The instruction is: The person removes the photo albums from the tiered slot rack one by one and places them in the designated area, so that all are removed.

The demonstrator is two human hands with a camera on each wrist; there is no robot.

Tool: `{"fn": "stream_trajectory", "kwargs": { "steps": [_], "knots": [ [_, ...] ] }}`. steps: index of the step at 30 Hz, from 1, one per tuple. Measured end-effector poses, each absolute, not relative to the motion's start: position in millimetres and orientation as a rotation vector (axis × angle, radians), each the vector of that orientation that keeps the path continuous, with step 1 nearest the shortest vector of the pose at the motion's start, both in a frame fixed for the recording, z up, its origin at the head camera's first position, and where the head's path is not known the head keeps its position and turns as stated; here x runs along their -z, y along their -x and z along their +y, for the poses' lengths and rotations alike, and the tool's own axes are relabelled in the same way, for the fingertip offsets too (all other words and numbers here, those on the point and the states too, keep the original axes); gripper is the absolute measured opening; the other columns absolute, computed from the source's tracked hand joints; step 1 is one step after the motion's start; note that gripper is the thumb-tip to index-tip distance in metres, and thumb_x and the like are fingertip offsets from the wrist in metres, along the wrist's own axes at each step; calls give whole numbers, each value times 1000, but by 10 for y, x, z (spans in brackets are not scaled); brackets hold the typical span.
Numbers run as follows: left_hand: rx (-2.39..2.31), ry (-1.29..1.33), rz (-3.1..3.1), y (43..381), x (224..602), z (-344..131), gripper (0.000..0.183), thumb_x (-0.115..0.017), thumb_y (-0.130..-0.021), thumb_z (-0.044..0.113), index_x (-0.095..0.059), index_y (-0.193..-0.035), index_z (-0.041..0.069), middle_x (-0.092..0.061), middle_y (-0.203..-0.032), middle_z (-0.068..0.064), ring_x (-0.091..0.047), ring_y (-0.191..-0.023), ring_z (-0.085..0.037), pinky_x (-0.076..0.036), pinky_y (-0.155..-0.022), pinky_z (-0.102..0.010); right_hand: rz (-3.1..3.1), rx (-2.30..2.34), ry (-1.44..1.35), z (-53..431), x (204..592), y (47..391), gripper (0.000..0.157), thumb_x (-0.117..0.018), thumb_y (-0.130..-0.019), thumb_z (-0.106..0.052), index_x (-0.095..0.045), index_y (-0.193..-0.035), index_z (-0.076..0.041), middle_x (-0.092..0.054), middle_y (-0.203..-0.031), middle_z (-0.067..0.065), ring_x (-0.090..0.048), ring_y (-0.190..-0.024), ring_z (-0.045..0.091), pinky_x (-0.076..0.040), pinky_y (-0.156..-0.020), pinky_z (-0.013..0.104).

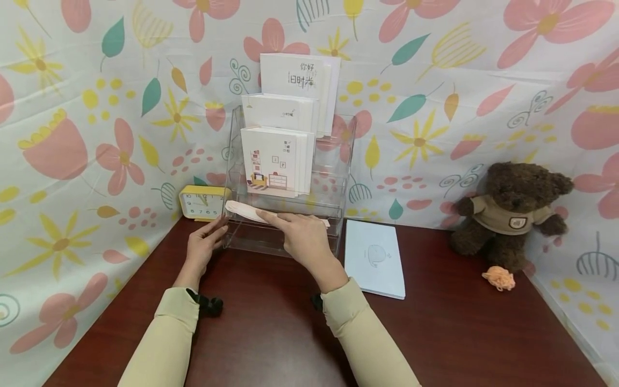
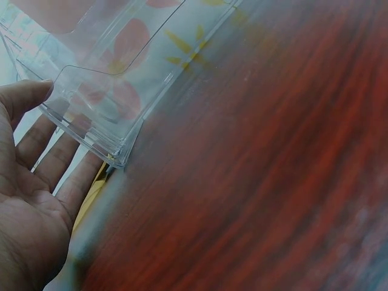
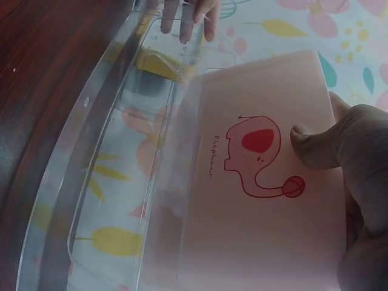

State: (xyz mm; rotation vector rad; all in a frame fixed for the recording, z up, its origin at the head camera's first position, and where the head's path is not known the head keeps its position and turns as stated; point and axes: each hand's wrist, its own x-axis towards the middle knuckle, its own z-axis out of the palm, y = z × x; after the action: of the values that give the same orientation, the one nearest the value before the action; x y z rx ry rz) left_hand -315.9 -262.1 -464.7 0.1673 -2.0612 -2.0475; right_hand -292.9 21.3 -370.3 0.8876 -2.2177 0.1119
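My right hand (image 1: 304,236) holds a pink notebook (image 3: 242,236) with a red elephant drawing. In the right wrist view the thumb presses its front cover and the fingers go behind. From the head view mostly the pale page edges of this notebook (image 1: 242,209) show, at the lower tier of a clear plastic rack (image 1: 261,245). My left hand (image 1: 201,244) is at the rack's left side, fingers extended. In the left wrist view its thumb lies at the edge of the clear rack (image 2: 115,142), with other fingers beyond the plastic.
White booklets (image 1: 271,156) stand in the upper tiers. A yellow clock (image 1: 203,201) sits left of the rack. To the right lies a stack of pale blue notebooks (image 1: 372,263). Farther right are a brown teddy bear (image 1: 515,204) and an orange yarn ball (image 1: 499,278).
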Motion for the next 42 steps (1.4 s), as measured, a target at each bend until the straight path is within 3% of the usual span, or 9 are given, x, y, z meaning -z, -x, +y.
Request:
{"fn": "stream_trajectory", "kwargs": {
  "steps": [12,18,25,30,42],
  "knots": [
    [2095,-149,-2037,3146,4641,-2603,52,-73,-95,31,-57,-144,23,-61,-139,4,-61,-120,-7,-50,-102,-42,-2129,-225,-858,313,3652,2926,88,-58,-76,8,-51,-146,-45,-72,-116,-12,-26,-46,12,-22,-40,25],
    [2086,-170,-2038,3158,4623,-2613,51,-73,-95,32,-59,-143,25,-63,-137,7,-61,-119,-7,-52,-99,-37,-2060,-319,-836,370,3521,2898,86,-58,-78,8,-52,-146,-43,-73,-116,-9,-29,-47,12,-23,-39,26],
    [2090,-132,-2025,3154,4642,-2627,49,-72,-96,30,-59,-143,24,-63,-136,8,-61,-117,-4,-55,-93,-29,-1950,-500,-850,433,3357,2812,69,-59,-87,6,-61,-141,-37,-76,-105,-6,-36,-47,10,-21,-41,26],
    [2085,-132,-2027,3153,4649,-2631,50,-72,-96,30,-59,-143,24,-63,-137,6,-61,-118,-6,-55,-93,-30,-1881,-589,-857,457,3274,2762,63,-58,-87,5,-66,-136,-34,-75,-99,-8,-27,-47,10,-16,-41,26],
    [2055,-136,-2059,3154,4666,-2628,53,-72,-95,35,-57,-145,24,-62,-138,4,-59,-123,-10,-54,-95,-33,-1819,-684,-897,523,3193,2687,57,-61,-89,5,-69,-133,-30,-77,-101,-6,-27,-47,9,-16,-43,25]
  ]
}}
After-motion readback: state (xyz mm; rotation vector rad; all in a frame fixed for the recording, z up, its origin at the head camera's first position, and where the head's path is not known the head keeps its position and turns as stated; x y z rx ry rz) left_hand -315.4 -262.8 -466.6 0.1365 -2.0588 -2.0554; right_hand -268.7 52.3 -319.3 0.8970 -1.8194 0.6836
